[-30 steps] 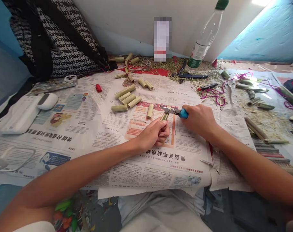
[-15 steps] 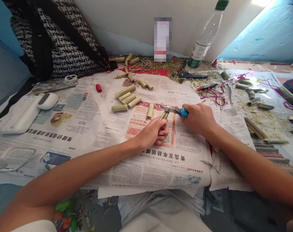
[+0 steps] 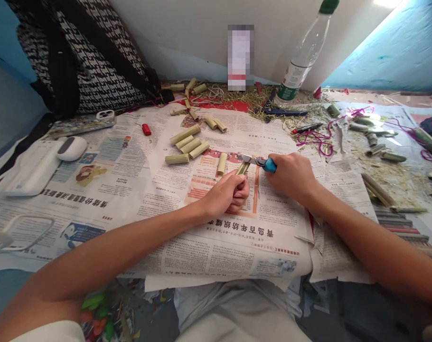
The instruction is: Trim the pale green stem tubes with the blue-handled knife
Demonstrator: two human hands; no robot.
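My left hand (image 3: 233, 194) is closed around a short piece of green plant stem (image 3: 242, 167), its upper end poking out past the fingers. In my right hand (image 3: 289, 173) is a utility knife (image 3: 260, 163) with a blue handle, gripped in closed fingers. The blade lies against the exposed end of the stem and points left. Just left of the stem, a pale cut stem piece (image 3: 222, 163) rests on the newspaper (image 3: 130, 190). Several more pale pieces (image 3: 190, 144) lie together farther left.
A bottle with a green cap (image 3: 296, 71) stands at the back right beside plant shavings. Purple string (image 3: 317, 142), a marker (image 3: 308, 128) and green stem pieces (image 3: 383, 149) lie to the right. On the left are a phone (image 3: 82, 124), a white mouse-shaped object (image 3: 72, 148) and a patterned bag (image 3: 95, 61).
The whole view shifts very slightly. Both hands keep their holds on the stem and the knife, and the blade stays at the stem's end.
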